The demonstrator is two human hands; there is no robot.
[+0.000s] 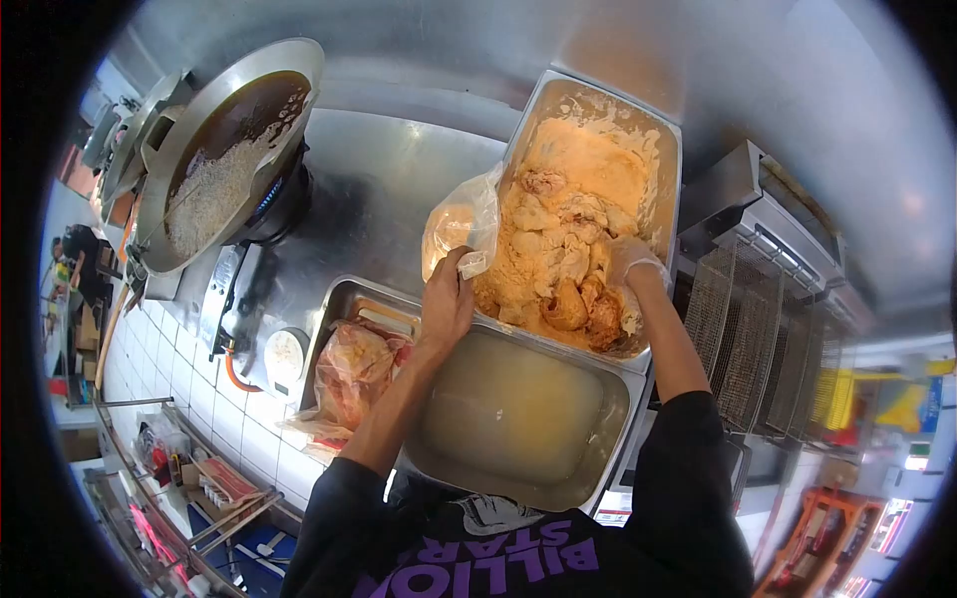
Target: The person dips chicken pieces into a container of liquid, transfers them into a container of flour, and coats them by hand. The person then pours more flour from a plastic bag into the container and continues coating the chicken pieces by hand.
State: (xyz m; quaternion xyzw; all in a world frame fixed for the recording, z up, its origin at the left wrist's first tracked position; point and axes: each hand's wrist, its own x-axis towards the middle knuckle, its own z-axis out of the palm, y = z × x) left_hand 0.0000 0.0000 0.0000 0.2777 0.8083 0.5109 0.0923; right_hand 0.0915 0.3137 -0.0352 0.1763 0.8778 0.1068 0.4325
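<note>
My left hand (pixel 451 299) grips the edge of a clear plastic bag (pixel 461 224) with orange powder inside. The bag leans against the left rim of a deep metal tray (pixel 666 199). Orange breading flour (pixel 578 149) fills that tray, with several coated chicken pieces (pixel 563 261) heaped in it. Some darker, wetter chicken pieces (pixel 601 317) lie at the near end. My right hand (pixel 636 264), in a clear plastic glove, reaches into the tray's right side among the chicken; its fingers are mostly hidden.
Nearest my body stands a metal pan of cloudy liquid (pixel 508 409). Left of it, another tray holds bagged raw meat (pixel 354 374). A wok of bubbling oil (pixel 234 164) sits over a lit burner (pixel 269 199). Wire fryer baskets (pixel 743 319) are at right.
</note>
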